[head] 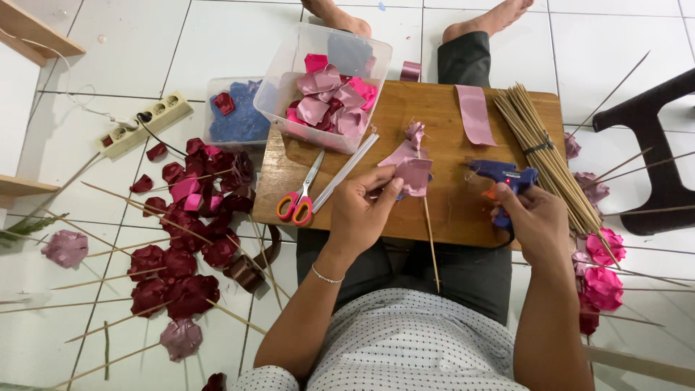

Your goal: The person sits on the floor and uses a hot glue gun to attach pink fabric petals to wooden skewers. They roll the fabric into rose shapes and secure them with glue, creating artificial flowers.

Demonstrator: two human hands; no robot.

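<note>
The left hand (364, 210) has its fingers pinched shut on a pink ribbon petal (413, 174), which sits at the top of a thin wooden stick (430, 235); the stick runs down past the near edge of the wooden board (434, 119) toward the lap. A small ribbon bud (415, 133) stands just beyond the petal on the board. The right hand (536, 217) is wrapped closed around the handle of a blue glue gun (503, 174), its nozzle pointing left at the petal; whether the tip touches the ribbon is hard to say from this angle. On the board left of the petal lie red-handled scissors (300, 199) and a clear glue stick (346, 172). At the board's far left corner rests a clear plastic box (289, 69) of pink petals. A flat pink ribbon strip (474, 112) and a bundle of skewers (539, 148) lie on the board's right part. Finished dark red ribbon roses (181, 253) on sticks cover the floor left of the board.
</note>
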